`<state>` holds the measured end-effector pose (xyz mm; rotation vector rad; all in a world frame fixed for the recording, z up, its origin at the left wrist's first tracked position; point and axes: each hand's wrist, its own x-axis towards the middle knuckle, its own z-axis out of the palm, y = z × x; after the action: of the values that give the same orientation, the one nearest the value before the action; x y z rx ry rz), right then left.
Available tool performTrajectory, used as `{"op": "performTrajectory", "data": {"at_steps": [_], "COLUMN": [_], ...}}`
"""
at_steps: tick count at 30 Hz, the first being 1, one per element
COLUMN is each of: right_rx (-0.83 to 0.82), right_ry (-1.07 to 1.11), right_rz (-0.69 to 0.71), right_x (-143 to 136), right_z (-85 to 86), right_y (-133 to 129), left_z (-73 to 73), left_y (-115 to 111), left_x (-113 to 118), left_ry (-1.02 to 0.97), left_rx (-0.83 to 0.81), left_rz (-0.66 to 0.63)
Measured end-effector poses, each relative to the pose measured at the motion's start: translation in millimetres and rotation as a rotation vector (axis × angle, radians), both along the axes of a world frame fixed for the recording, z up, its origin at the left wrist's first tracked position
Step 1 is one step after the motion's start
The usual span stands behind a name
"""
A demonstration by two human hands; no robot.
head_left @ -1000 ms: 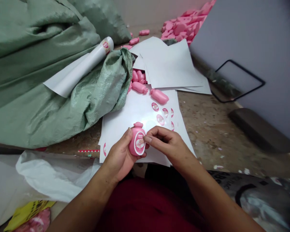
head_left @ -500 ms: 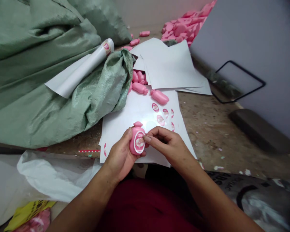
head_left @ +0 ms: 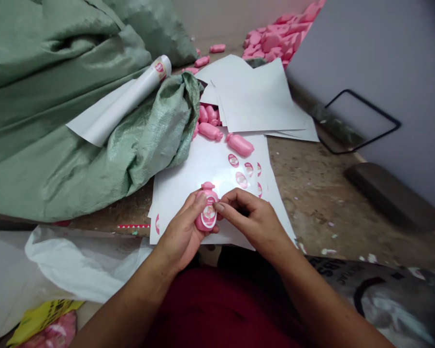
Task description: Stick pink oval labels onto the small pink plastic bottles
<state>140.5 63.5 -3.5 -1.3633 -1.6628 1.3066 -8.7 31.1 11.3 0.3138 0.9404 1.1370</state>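
Observation:
My left hand [head_left: 183, 229] is wrapped around a small pink bottle [head_left: 207, 184], its thumb lying across the front. The bottle is held upright, cap end away from me. On its face sits an oval pink-and-white sticker [head_left: 209, 220] with a printed picture. At the sticker's right edge, my right hand [head_left: 255, 215] has thumb and forefinger pinched together; the tips hide exactly what part they grip. Beneath both hands lie white sticker sheets [head_left: 188, 179], with several oval stickers left toward the right side. Another pink bottle [head_left: 240, 145] rests on the sheets farther back.
Blank white sheets [head_left: 257, 96] overlap several pink bottles [head_left: 210, 131] behind. Green woven sacks [head_left: 76, 159] fill the left, with a rolled sheet [head_left: 130, 108] on top. A heap of pink pieces [head_left: 275, 41] stands at the back. A grey panel with a black wire frame [head_left: 375, 113] is right.
My left thumb has moved from the bottle's side onto the sticker's upper left. The right fingertips have shifted slightly left over the sticker's edge.

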Motion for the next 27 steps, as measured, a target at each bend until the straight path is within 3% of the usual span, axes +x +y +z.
{"op": "performTrajectory", "data": {"at_steps": [3, 6, 9, 13, 19, 23, 25, 27], "right_rx": [0.193, 0.349, 0.240, -0.030, -0.178, -0.113, -0.048, 0.007], "right_ry": [-0.160, -0.259, -0.123, 0.163, 0.322, 0.296, 0.217, 0.110], "right_rz": [-0.010, -0.136, -0.167, -0.036, -0.023, -0.055, -0.062, -0.063], "right_x": [2.6, 7.1, 9.1, 3.8, -3.9, -1.6, 2.5, 8.2], "right_z": [2.3, 5.2, 6.7, 6.6, 5.6, 4.7, 3.5, 1.1], "right_y": [-0.5, 1.7, 4.0, 6.4, 12.8, 12.9, 12.1, 11.4], "left_z": [0.4, 1.4, 2.8, 5.7, 6.4, 4.1, 6.0, 10.9], "left_y": [-0.7, -1.7, -3.6, -6.4, -9.0, -11.6, -17.3, -29.0], "left_x": [-0.5, -1.6, -2.3, -3.8, -11.9, -18.7, -31.4, -55.2], "left_ry": [0.058, 0.073, 0.054, 0.014, -0.038, -0.086, 0.020, 0.247], "left_rx": [0.006, -0.012, -0.005, 0.025, 0.020, -0.033, -0.049, -0.048], "left_rz": [-0.011, -0.039, -0.088, -0.175, -0.280, -0.255, -0.230, -0.233]}}
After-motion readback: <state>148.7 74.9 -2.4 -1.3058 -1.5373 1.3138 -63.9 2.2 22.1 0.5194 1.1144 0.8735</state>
